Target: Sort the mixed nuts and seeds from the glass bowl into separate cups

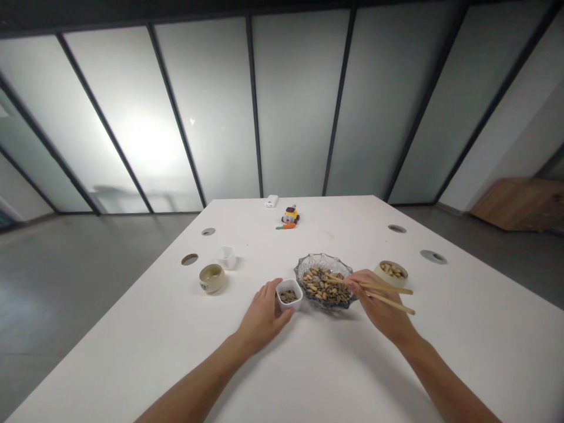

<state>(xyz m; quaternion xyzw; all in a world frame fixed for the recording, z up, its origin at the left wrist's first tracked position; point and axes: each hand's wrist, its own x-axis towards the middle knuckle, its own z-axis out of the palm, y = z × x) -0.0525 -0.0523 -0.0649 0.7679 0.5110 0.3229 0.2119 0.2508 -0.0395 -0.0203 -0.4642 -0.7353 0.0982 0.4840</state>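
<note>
My left hand point(261, 318) curls round the side of a small white square cup point(291, 305), which stands on the table with dark striped seeds point(288, 296) inside. To its right is a scalloped clear glass bowl point(325, 304), holding a mix of pistachios point(311, 286) and striped sunflower seeds point(341, 293). In my right hand point(382, 311) is a pair of wooden chopsticks point(392, 288). Their tips reach into the bowl among the nuts; whether they pinch anything is too small to tell. Behind my right hand stands a beige cup point(403, 281) with pistachios in it.
On the white table point(145, 352), a beige cup point(212, 285) and a translucent white cup point(226, 258) stand left. Farther back lie a toy car point(291, 215), a toy carrot point(288, 226) and a white device point(271, 201). Several round holes pierce the tabletop.
</note>
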